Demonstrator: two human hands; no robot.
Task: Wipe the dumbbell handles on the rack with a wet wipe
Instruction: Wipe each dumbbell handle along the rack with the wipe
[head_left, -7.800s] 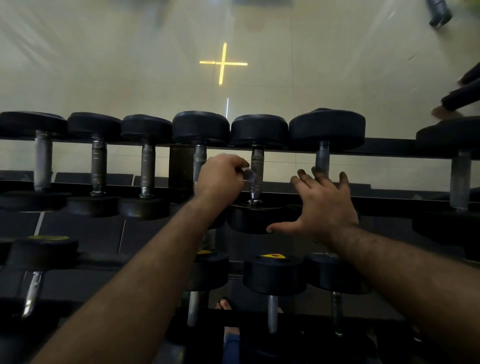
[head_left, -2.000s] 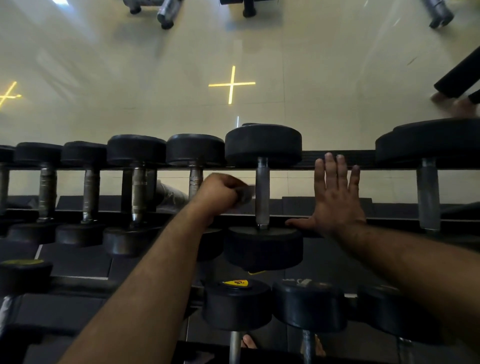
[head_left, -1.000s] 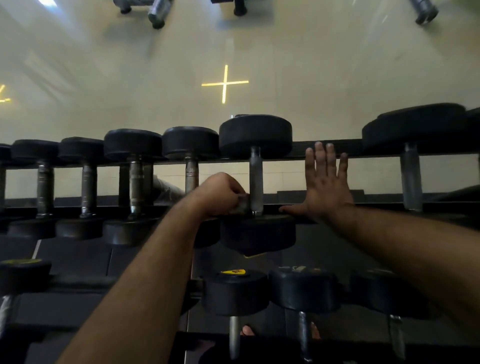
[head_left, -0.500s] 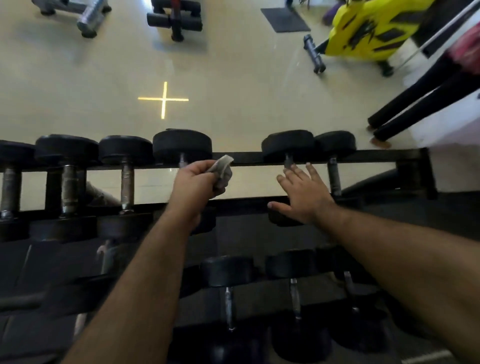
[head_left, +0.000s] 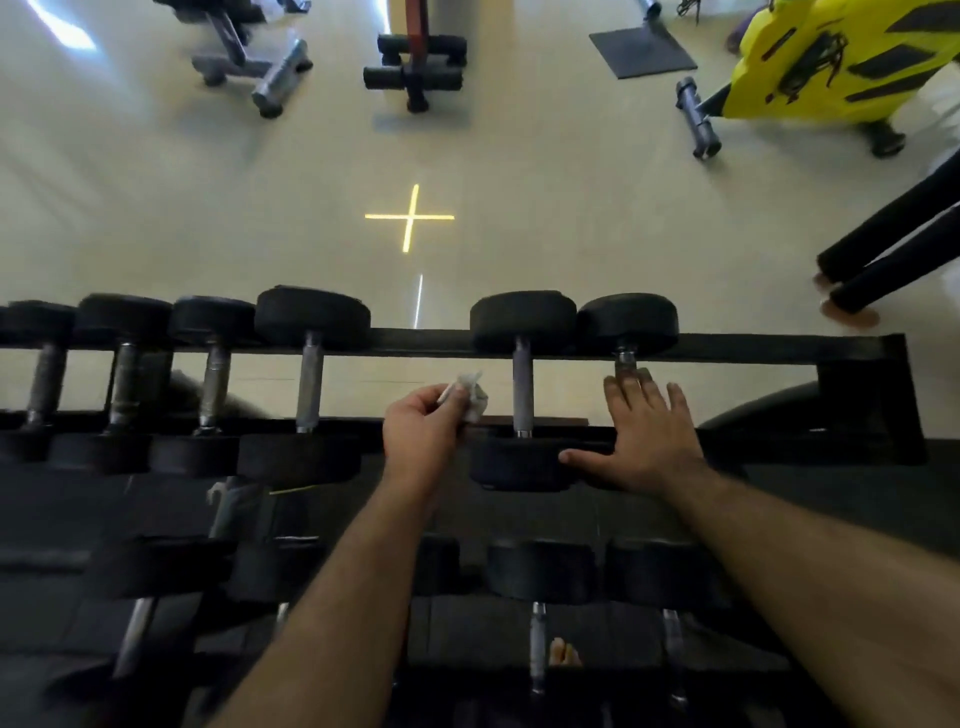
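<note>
One head-worn, wide-angle view looks steeply down and forward over the dumbbell rack (head_left: 727, 347). The rack's top row runs across the middle of the frame, close to the lens, with both forearms reaching in from the bottom edge. Beyond it, the pale floor (head_left: 519, 156) and far gym machines fill the upper half.

Black dumbbells (head_left: 522, 395) with grey handles, a seemingly white wipe (head_left: 470, 396), beige floor (head_left: 208, 208), yellow cross (head_left: 410, 218)
</note>
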